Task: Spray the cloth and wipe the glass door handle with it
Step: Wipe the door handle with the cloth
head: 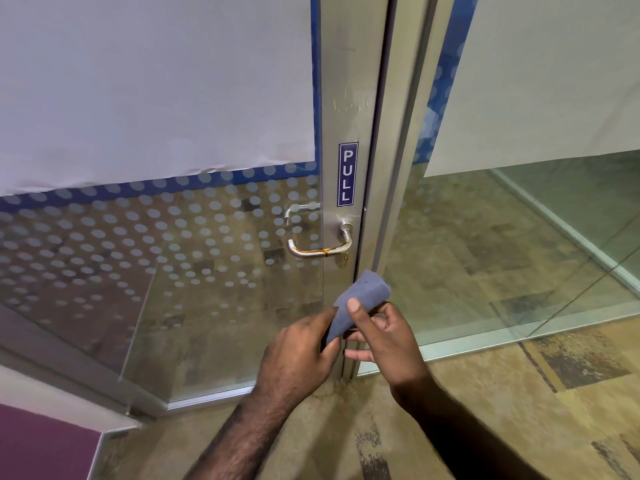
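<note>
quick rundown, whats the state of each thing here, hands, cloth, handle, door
left hand: grips the cloth's lower end
right hand: thumb pinches the cloth
cloth: blue, rolled, held below the handle, not touching it
door handle: level, streaked with an orange-brown stain
glass door: closed

Office interior, aluminium-framed glass door (346,98) above the grip, blue PULL sign (347,174), lever handle (318,250), frosted dot film (156,244) left of grip, glass partition (519,237) to right, patterned carpet tiles (519,393) below.
</note>
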A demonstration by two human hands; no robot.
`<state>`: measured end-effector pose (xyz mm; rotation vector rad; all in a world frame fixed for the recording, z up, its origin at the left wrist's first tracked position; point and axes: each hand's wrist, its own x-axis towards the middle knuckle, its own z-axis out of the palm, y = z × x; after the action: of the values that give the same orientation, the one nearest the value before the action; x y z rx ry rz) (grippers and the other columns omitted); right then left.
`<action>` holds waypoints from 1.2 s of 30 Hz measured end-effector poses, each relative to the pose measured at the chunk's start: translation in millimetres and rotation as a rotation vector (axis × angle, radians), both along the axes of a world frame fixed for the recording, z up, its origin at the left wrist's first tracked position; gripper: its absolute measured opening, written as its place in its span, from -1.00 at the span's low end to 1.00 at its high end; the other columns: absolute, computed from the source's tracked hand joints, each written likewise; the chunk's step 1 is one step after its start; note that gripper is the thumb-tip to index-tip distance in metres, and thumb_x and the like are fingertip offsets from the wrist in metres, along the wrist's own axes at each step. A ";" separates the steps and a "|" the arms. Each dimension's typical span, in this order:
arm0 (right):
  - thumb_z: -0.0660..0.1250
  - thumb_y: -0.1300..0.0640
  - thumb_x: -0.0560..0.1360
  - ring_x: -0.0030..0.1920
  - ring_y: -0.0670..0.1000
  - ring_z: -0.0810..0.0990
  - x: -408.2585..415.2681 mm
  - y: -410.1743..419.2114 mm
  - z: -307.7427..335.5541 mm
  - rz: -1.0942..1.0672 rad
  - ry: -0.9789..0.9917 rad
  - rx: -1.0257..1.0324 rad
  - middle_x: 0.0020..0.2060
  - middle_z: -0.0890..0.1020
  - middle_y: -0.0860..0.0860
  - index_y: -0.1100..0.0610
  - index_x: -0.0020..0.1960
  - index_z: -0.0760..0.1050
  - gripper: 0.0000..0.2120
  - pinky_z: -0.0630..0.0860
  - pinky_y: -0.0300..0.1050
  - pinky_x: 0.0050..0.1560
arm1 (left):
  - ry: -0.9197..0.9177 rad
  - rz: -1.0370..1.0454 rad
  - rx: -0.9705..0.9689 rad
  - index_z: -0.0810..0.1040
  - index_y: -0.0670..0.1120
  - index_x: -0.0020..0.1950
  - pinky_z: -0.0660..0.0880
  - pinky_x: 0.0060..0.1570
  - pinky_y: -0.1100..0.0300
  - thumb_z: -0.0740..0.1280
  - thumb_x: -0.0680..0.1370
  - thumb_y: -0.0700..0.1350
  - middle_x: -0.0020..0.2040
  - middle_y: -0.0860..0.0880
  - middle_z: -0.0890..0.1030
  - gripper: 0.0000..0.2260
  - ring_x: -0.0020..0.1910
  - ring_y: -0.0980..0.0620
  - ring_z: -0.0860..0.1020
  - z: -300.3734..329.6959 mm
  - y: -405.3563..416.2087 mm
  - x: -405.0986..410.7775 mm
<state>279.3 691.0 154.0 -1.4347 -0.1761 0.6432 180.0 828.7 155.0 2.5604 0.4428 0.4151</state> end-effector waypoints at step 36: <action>0.42 -0.22 0.62 -0.10 -0.16 0.57 108.2 5.1 9.1 -0.354 -0.810 -0.270 -0.11 0.61 -0.06 -0.05 0.01 0.57 -0.75 0.45 -0.43 -0.14 | -0.434 0.032 1.281 0.29 0.01 0.73 -0.02 0.72 -0.16 0.29 0.70 0.22 0.76 -0.14 0.19 -0.36 0.74 -0.13 0.15 -38.1 272.7 79.9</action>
<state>387.5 696.1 163.1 -1.8711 -0.4657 -0.2418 259.9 1101.4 116.9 3.4397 -0.0018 1.6513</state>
